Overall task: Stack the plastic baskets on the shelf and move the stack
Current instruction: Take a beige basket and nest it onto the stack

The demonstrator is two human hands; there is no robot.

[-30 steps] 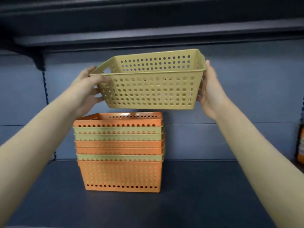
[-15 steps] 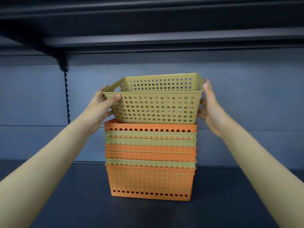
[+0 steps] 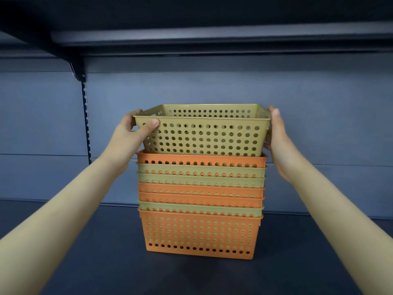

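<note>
A stack of nested orange and olive-green perforated baskets [image 3: 201,233] stands on the dark shelf [image 3: 95,252]. An olive-green basket [image 3: 202,135] sits partly sunk into the top orange basket of the stack. My left hand [image 3: 133,133] grips its left end, thumb on the front wall and fingers over the rim. My right hand [image 3: 276,133] is pressed flat against its right end, fingers pointing up.
The underside of a dark upper shelf [image 3: 212,37] hangs not far above the top basket. A slotted upright with a bracket [image 3: 85,116] runs down the blue back panel to the left of the stack.
The olive-green basket has come down from well above the stack into the top orange basket, with both hands still on its ends. The view has shifted so the stack sits more central.
</note>
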